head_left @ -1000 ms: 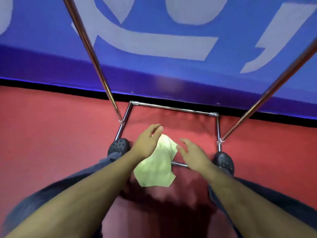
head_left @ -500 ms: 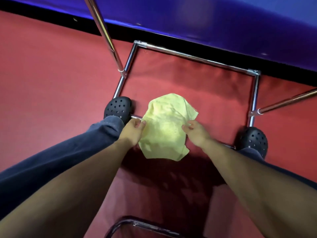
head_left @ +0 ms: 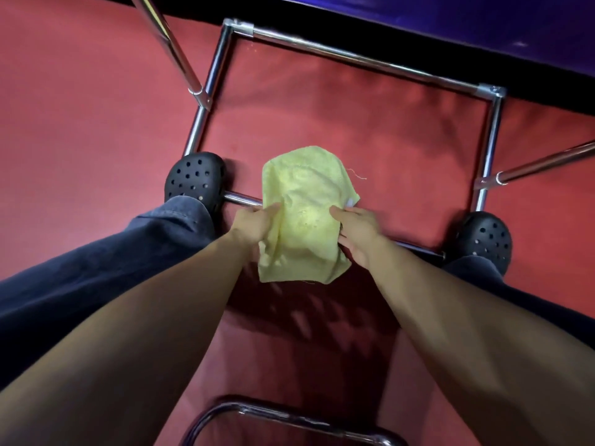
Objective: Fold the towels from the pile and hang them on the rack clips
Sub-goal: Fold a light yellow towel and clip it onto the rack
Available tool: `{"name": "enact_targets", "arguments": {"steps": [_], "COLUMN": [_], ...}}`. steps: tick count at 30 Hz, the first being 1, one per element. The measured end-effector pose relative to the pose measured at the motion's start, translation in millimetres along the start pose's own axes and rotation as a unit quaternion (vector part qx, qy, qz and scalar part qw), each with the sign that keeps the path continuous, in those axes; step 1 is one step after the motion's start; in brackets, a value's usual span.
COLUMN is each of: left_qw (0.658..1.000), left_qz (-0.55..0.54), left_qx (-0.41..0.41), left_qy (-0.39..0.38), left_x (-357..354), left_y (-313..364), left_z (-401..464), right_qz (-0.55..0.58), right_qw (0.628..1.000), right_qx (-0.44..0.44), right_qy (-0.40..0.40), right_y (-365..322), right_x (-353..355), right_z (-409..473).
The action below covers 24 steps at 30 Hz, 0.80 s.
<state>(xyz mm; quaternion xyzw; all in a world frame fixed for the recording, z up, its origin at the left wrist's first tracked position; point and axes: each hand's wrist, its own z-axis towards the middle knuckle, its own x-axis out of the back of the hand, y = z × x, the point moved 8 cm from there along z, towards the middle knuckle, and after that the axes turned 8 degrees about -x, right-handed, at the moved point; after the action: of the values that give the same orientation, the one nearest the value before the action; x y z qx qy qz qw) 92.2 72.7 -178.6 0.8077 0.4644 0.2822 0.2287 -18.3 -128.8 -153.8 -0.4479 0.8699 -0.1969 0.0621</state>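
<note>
Red carpet fills the view, with the chrome rack base forming a rectangle on it and 2 black clogs planted at its near corners. Both forearms reach straight down and forward, and between them hangs a crumpled yellow towel above the near bar. The left hand pinches its left edge and the right hand grips its right edge, fingers curled into the cloth.

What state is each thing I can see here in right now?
yellow towel: crumpled, held over the floor by both hands
left hand: grips the towel's left edge
right hand: grips the towel's right edge
rack base frame: standing on the red floor
black clogs: worn, beside the frame
</note>
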Motion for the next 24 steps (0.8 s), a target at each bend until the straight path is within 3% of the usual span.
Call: {"name": "enact_targets", "arguments": {"steps": [4,8,13,16,20,24], "left_qw": [0.994,0.969,0.945,0.938,0.944,0.933], "left_qz": [-0.096,-0.212,-0.215,-0.221,-0.189,-0.156], "left_qx": [-0.054,-0.071,-0.081,-0.105,-0.143,-0.191], "left_qy": [-0.008,-0.102,-0.232,-0.245,-0.231,-0.263], "left_x": [2.1,7.1,21.1,31.4,50.3,65.7], "left_y": [42.7,97.1,152.3,183.4,214.8,243.1], "left_z": [-27.8,-82.7,-163.4,-215.6,-282.2,-346.4], "right_qz": [0.090,0.130,0.180,0.273,0.196,0.147], "right_qw": [0.989,0.975,0.963,0.937,0.931,0.916], "right_qx": [-0.022,0.048,0.135,0.191,0.289,0.338], "right_qy": [-0.119,-0.172,-0.151,-0.105,-0.103,-0.157], "right_y": [-0.6,-25.2,-66.2,-87.2,-114.3,-131.8], "right_x": [-0.9,11.4,40.8,69.3,86.6,85.6], "right_z": [-30.7,-80.6,-164.6,-226.4,-328.0,-415.5]}}
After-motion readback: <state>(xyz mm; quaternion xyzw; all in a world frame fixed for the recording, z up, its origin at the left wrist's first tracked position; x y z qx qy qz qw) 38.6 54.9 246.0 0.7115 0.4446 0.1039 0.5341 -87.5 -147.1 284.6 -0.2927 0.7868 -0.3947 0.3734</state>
